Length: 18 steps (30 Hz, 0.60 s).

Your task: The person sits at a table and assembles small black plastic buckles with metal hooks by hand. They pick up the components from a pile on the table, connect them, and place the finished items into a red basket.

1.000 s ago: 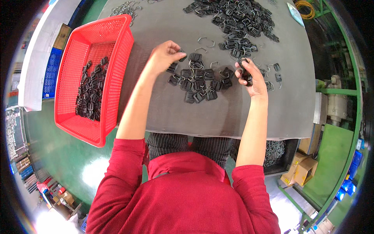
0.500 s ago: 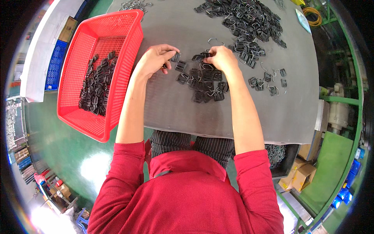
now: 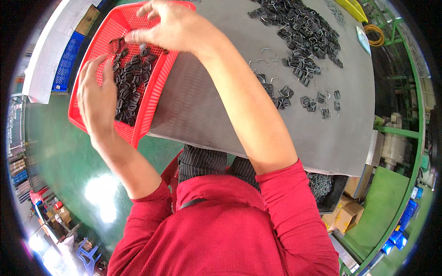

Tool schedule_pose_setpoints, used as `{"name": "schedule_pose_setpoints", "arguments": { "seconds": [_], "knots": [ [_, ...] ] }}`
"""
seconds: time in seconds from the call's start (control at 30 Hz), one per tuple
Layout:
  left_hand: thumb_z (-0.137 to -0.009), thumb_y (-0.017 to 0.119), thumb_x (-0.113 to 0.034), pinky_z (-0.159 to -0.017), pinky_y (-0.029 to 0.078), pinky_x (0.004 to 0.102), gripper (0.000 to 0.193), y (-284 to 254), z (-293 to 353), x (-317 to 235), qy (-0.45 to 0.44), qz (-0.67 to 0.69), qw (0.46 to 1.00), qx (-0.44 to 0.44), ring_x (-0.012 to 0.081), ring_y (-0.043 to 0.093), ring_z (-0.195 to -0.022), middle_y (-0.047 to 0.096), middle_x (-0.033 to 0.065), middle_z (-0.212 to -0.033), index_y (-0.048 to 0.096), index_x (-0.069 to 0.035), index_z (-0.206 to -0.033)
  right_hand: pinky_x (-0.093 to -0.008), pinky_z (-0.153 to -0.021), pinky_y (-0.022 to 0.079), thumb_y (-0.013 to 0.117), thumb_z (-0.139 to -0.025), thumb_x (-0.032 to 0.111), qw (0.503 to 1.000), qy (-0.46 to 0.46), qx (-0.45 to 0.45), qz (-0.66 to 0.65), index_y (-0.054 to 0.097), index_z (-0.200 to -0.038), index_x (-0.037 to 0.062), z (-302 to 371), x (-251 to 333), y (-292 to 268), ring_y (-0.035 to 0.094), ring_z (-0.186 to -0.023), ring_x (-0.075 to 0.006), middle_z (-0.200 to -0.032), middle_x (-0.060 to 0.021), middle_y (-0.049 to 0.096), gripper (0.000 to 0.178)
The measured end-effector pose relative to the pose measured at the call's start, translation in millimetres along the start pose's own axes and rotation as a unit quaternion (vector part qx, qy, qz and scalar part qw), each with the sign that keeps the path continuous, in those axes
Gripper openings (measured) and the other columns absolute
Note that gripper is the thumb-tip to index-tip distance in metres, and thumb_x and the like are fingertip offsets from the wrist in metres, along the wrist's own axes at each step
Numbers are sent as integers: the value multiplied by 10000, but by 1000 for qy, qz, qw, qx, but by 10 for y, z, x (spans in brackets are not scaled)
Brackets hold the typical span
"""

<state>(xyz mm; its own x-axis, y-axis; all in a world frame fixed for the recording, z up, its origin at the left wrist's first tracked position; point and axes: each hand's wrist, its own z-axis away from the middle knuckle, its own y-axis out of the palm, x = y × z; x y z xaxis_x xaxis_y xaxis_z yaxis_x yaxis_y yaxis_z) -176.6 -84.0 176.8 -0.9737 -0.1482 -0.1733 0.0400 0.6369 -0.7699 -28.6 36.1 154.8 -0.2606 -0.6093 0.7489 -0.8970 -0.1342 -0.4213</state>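
Both hands are over the red plastic basket [image 3: 159, 87] at the left end of the table. My left hand [image 3: 97, 99] hangs at the basket's left side, its fingers apart and holding nothing. Above the basket's far part, my right hand [image 3: 177, 28] spreads its thumb and fingers with nothing gripped. Between and below the hands, a heap of black plastic buckles [image 3: 131, 89] lies in the basket. A few dark pieces show close to the right thumb, some partly hidden by the hand. On the table, black buckles with wire hooks [image 3: 282, 95] lie beyond my right forearm.
A large pile of black buckles with wire hooks [image 3: 308, 32] covers the far right of the grey table [image 3: 202, 119]. Several loose hooked buckles [image 3: 321, 98] sit nearer. Blue crate [image 3: 68, 62] stands left of the basket; a black bin of metal pieces [image 3: 332, 193] is below the table's right edge.
Both hands have moved left from the table to the basket, and their fingers are now spread. The buckles that were between them on the table are gone from there or hidden by my right forearm.
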Motion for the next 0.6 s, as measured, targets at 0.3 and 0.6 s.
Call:
{"name": "schedule_pose_setpoints", "arguments": {
  "seconds": [0.3,0.6],
  "knots": [
    [-824,634,-248,-722,498,355,220,827,530,-934,-10,281,934,221,265,651,-819,665,127,-868,655,-55,-925,-378,-747,496,705,-730,198,925,222,119,286,640,-963,76,1187,-1523,-779,638,-873,-267,-888,-115,668,271],
    [-726,736,-232,-766,478,421,381,1791,796,-1318,-7,262,893,366,321,611,-903,622,155,-967,551,-39,-999,-256,-580,521,587,-889,245,822,510,67,-244,603,-983,52,1859,-972,-1400,655,-738,-165,-937,-69,659,215]
  ]
}}
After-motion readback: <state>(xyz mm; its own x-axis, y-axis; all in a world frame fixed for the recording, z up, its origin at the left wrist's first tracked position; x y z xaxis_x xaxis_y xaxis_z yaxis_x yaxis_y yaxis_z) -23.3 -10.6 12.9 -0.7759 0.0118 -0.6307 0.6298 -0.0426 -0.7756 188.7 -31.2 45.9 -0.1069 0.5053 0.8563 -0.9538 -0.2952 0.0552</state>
